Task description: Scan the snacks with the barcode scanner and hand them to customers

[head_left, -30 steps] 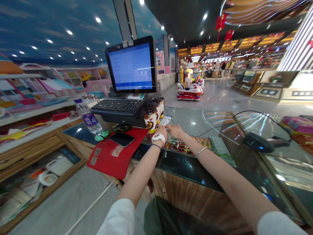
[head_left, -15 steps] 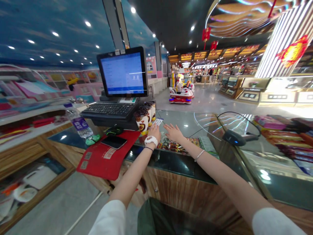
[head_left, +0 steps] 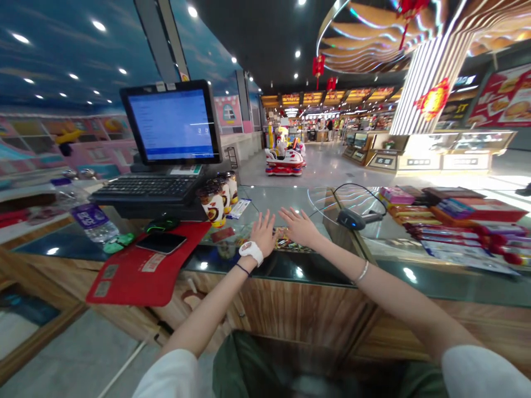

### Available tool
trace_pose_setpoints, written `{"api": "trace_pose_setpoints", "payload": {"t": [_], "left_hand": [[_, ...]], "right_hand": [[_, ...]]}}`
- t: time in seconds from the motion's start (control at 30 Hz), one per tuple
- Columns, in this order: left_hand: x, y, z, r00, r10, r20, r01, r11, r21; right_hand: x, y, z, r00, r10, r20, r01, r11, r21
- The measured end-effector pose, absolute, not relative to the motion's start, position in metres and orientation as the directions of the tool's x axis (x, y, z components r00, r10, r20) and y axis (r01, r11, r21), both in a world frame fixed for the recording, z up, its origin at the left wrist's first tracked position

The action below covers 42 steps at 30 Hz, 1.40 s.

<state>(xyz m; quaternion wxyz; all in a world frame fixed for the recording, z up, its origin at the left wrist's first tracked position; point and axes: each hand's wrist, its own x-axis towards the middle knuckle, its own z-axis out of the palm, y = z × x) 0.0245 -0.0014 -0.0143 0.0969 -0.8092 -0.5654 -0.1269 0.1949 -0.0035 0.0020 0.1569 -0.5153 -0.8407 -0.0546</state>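
Note:
My left hand [head_left: 263,234], with a white watch [head_left: 251,252] on its wrist, is stretched over the glass counter [head_left: 286,203], fingers spread and nothing in them. Close on its right, my right hand [head_left: 302,226] is also open and flat, a thin bracelet [head_left: 364,271] further up the arm. The hands are apart, fingertips pointing forward. Colourful small packets [head_left: 286,241] show through the glass beneath them. Left of my left hand stand several patterned cups [head_left: 213,205] in a row, with a white card [head_left: 239,208] beside them.
A monitor [head_left: 173,122], keyboard [head_left: 147,187] and water bottle [head_left: 92,221] stand at left. A phone [head_left: 161,242] lies on a red mat [head_left: 136,282]. On the right are a barcode scanner [head_left: 352,219] and stacked snack packets [head_left: 452,221]. A children's ride [head_left: 285,157] stands beyond the counter.
The view has turned to the right, so the counter items sit further left. My left hand has moved away from the white card and cups, closer to my right hand; both stay open.

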Motion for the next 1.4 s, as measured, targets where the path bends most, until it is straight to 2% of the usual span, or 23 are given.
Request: {"api": "trace_pose_setpoints", "payload": {"t": [0.23,0.57,0.8,1.17,1.4], "left_hand": [[0.073,-0.027,-0.022,0.454,0.826,0.334,0.88,-0.475,-0.022],[0.159,-0.052,-0.014,0.689,0.665,0.29,0.706,-0.706,-0.058],[0.225,-0.065,-0.018,0.837,0.471,0.277,0.514,-0.852,-0.105],[0.329,-0.085,-0.019,0.918,0.26,0.298,0.309,-0.943,-0.126],[0.379,-0.083,-0.021,0.94,0.236,0.248,0.27,-0.956,-0.113]], "right_hand": [[0.255,-0.053,-0.008,-0.364,0.86,0.358,0.902,0.421,-0.093],[0.35,-0.102,-0.029,-0.184,0.888,0.422,0.955,0.263,-0.137],[0.426,-0.131,-0.044,-0.036,0.83,0.557,0.962,0.18,-0.206],[0.516,-0.169,-0.058,0.13,0.744,0.656,0.975,0.025,-0.222],[0.563,-0.182,-0.067,0.257,0.715,0.651,0.958,-0.1,-0.268]]}}
